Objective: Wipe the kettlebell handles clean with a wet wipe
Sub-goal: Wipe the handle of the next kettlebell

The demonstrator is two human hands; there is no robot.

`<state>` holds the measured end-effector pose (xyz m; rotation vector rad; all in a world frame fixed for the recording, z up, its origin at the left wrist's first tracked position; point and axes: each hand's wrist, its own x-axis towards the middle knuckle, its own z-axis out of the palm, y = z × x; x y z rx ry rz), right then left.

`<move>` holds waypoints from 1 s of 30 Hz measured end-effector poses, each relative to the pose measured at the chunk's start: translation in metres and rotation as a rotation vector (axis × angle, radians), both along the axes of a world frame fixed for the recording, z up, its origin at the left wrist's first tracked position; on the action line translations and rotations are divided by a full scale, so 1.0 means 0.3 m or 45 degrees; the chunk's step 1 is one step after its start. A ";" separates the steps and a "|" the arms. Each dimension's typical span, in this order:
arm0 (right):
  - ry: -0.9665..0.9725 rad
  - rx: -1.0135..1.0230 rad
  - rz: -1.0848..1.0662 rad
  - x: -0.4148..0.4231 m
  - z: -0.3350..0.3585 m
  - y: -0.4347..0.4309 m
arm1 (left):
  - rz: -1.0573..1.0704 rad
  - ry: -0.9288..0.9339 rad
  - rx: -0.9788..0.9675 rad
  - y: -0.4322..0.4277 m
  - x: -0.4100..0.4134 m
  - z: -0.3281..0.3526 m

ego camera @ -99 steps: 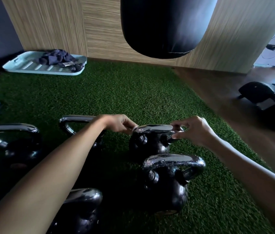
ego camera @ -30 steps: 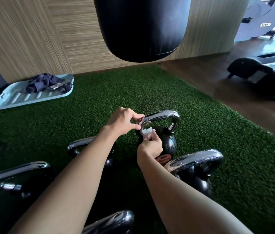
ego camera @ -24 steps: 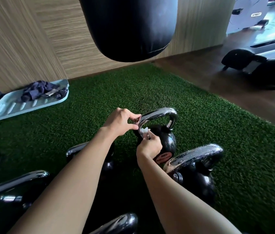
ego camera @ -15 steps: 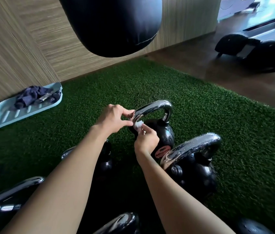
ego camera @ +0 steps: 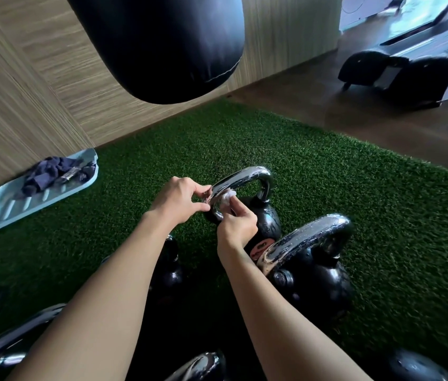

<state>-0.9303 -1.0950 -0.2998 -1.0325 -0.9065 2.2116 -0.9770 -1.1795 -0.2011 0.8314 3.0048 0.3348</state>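
Far kettlebell stood on green turf, chrome handle tilted toward the person; left hand pinched the handle's near-left end between thumb and curled fingers; right hand pinched a bunched white wet wipe, pressed against the inner side of that handle near the left bend; second kettlebell sat just beside, nearer, right forearm crossing its handle; black punching bag hung above; pale tray with dark cloth lay by the wall.
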 end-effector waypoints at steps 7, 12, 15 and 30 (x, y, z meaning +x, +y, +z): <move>-0.083 -0.140 -0.165 -0.012 0.067 0.014 | 0.037 0.066 -0.133 0.030 0.015 0.027; -0.152 -0.451 -0.242 -0.025 0.134 0.114 | 0.050 -0.014 -0.220 0.068 -0.001 0.076; -0.092 -0.498 -0.215 -0.023 0.138 0.130 | 0.035 0.029 -0.271 0.099 -0.008 0.085; -0.665 0.835 0.695 0.051 0.154 0.439 | 0.136 -0.016 0.058 0.057 -0.010 0.020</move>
